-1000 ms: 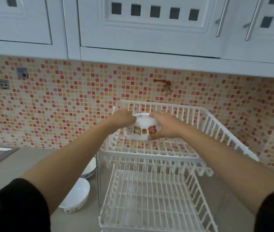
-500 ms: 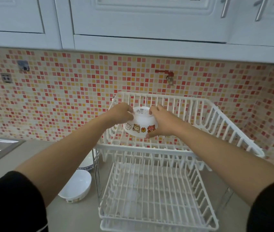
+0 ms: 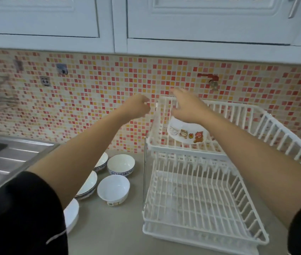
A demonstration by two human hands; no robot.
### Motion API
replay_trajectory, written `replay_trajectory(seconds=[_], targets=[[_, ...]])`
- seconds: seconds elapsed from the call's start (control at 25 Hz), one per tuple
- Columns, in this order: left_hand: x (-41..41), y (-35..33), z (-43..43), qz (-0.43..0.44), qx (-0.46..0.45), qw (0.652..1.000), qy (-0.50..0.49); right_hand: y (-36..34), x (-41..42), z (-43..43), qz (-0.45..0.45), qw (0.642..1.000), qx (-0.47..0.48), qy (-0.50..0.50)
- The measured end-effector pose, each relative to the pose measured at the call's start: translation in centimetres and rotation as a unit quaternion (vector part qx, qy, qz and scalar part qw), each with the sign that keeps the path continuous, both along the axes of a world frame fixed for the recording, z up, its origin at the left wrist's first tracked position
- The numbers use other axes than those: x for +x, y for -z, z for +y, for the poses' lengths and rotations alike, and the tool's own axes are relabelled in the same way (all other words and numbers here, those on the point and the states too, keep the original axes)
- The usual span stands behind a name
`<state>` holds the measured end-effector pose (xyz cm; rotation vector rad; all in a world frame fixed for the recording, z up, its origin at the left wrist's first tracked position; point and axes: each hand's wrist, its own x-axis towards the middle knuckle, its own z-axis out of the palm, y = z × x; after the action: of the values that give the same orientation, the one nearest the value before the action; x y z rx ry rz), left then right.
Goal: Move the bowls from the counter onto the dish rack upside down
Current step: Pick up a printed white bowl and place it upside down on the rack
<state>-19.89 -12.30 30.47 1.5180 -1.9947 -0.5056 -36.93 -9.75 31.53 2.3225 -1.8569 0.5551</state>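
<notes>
A white bowl with cartoon stickers (image 3: 188, 132) lies upside down in the near left corner of the upper tier of the white two-tier dish rack (image 3: 278, 129). Just above that bowl hovers my right hand (image 3: 187, 105), fingers spread, holding nothing. My left hand (image 3: 136, 106) is left of the rack, in front of the tiled wall, fingers loosely curled and empty. On the counter left of the rack stand a white bowl with stickers (image 3: 113, 190), a blue-rimmed bowl (image 3: 121, 165) and other bowls partly hidden by my left arm.
The rack's lower tier (image 3: 197, 205) holds nothing. A steel sink (image 3: 2, 159) lies at the left. A white plate (image 3: 71, 216) peeks out under my left sleeve. White wall cabinets (image 3: 201, 19) hang overhead, and a red tap (image 3: 208, 77) sticks out of the mosaic wall.
Both hands let go of the sticker bowl, which now rests upside down on the upper tier. My left hand drew back to the left, my right hand lifted. The view swung left.
</notes>
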Motion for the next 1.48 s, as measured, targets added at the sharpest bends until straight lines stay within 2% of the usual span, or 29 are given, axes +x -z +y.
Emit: replay_trajectory(seconds=[0.16,0.32,0.44,0.6,0.8,0.88,1.12,1.24,1.36,1.48], targets=[[9.8,1.1,0.5,-0.053,-0.030,0.995,-0.084,0.2,11.4,-0.1,-0.008,0.997,-0.040,-0.073],[19.6,5.9,1.1,-0.156,0.012,0.978,-0.141,4.3,20.2,-0.7,-0.035,0.994,-0.006,-0.104],[25.8,12.7,2.7,-0.200,0.094,0.960,-0.170,11.4,25.6,-0.7,-0.042,0.989,0.074,-0.118],[31.2,23.0,5.5,-0.230,0.206,0.935,-0.175,22.8,29.9,0.3,-0.070,0.970,0.218,-0.081],[33.8,30.8,8.0,-0.219,0.265,0.926,-0.157,33.1,32.1,2.1,-0.163,0.917,0.364,-0.015],[33.8,32.5,8.2,-0.190,0.280,0.927,-0.163,35.3,32.6,2.4,-0.198,0.905,0.377,0.001],[34.1,34.0,8.7,-0.096,0.300,0.935,-0.163,36.7,33.5,2.7,-0.230,0.889,0.396,0.004],[35.1,32.9,9.3,-0.044,0.267,0.950,-0.157,35.9,32.7,3.7,-0.291,0.879,0.378,-0.026],[35.0,31.1,10.3,0.026,0.142,0.980,-0.137,33.6,31.6,4.7,-0.401,0.863,0.296,-0.076],[33.4,27.9,9.9,0.062,0.027,0.990,-0.121,29.0,30.0,5.6,-0.478,0.834,0.252,-0.111]])
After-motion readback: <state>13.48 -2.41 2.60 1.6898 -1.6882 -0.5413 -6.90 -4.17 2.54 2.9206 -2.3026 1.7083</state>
